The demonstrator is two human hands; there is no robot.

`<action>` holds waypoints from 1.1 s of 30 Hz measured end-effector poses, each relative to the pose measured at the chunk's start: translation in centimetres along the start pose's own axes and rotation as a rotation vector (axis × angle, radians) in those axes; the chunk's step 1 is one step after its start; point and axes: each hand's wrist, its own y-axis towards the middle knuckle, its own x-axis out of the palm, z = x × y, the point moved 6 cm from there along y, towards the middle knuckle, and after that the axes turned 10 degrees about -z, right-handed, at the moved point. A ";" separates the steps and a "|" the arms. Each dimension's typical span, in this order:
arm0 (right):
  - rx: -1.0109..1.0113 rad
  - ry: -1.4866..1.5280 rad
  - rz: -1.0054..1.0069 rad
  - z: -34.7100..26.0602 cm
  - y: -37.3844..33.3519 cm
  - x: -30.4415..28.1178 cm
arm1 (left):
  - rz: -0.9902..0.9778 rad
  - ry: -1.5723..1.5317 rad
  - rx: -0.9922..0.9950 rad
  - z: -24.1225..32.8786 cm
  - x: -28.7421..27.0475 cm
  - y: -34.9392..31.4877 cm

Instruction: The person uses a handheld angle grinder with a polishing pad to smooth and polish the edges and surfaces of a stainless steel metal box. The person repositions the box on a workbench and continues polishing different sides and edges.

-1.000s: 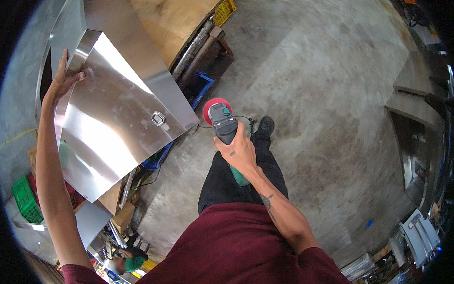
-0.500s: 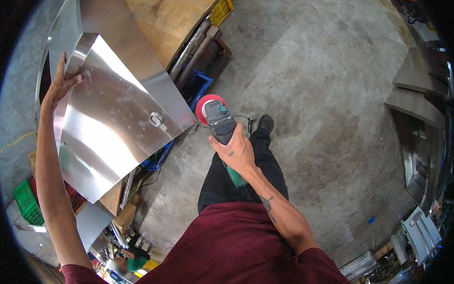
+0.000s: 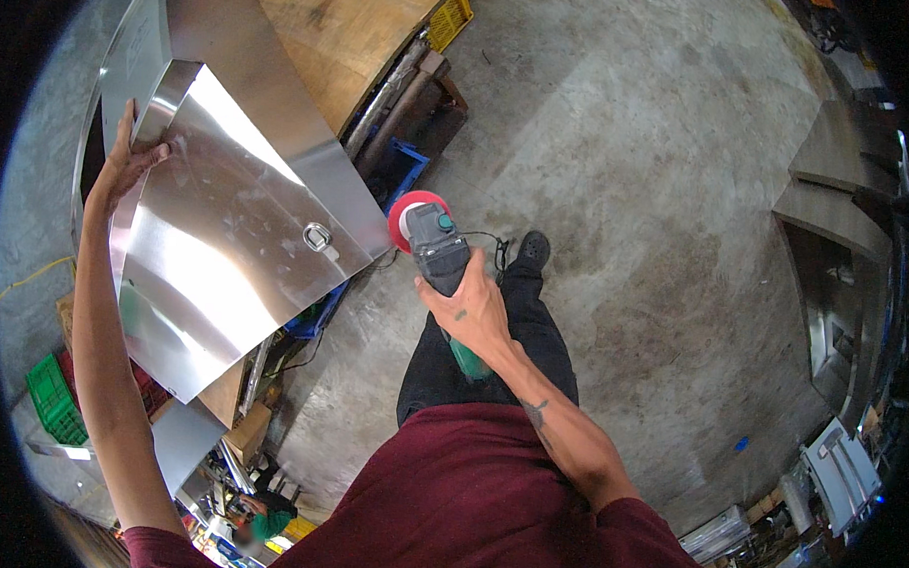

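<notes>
My right hand (image 3: 474, 303) is wrapped round the body of a grey-and-green angle polisher (image 3: 440, 245), held over my legs. Its round red pad (image 3: 400, 226) is beside the near right corner of a shiny sheet-metal box (image 3: 248, 177); whether they touch I cannot tell. A recessed ring latch (image 3: 317, 237) sits in the box's face near that corner. My left hand (image 3: 130, 161) grips the box's left edge, thumb and a finger spread apart, the other fingers partly hidden. The box lies at an angle on another metal sheet (image 3: 223, 26).
Under the sheet is a wooden bench top (image 3: 333, 29), with rolls and blue crates (image 3: 407, 167) below. A cord (image 3: 496, 240) trails by my shoe. Green crate (image 3: 55, 400) stands left; a person in green (image 3: 268, 521) is at lower left. Metal parts (image 3: 843, 187) line the right.
The polisher and my right hand have shifted slightly left, its pad nearer the box's corner. My left hand keeps its place on the box.
</notes>
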 end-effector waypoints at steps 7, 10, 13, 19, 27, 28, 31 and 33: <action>-0.025 0.022 0.031 -0.3 -0.5 0.5 | -0.030 -0.072 0.046 -0.9 -0.4 0.1; 0.065 -0.014 0.041 1.3 0.9 0.4 | 0.007 -0.015 0.031 0.8 0.2 -0.1; 0.072 -0.018 0.029 3.6 2.6 0.5 | -0.012 -0.005 -0.010 1.4 0.3 -0.2; 0.180 0.105 0.109 4.9 1.8 0.2 | -0.067 -0.091 0.053 -2.2 -0.4 0.5; -0.111 0.600 0.301 4.9 -2.5 2.2 | 0.010 0.274 0.209 -2.8 -1.4 1.2; -0.081 0.778 0.269 4.6 -3.2 2.9 | 0.024 0.363 0.252 -2.1 -1.4 1.4; -0.221 0.879 0.409 5.8 -3.7 5.0 | 0.114 0.613 0.377 0.1 -1.9 1.4; -0.214 0.865 0.497 5.4 -4.1 6.5 | 0.163 0.583 0.467 1.6 -1.0 1.1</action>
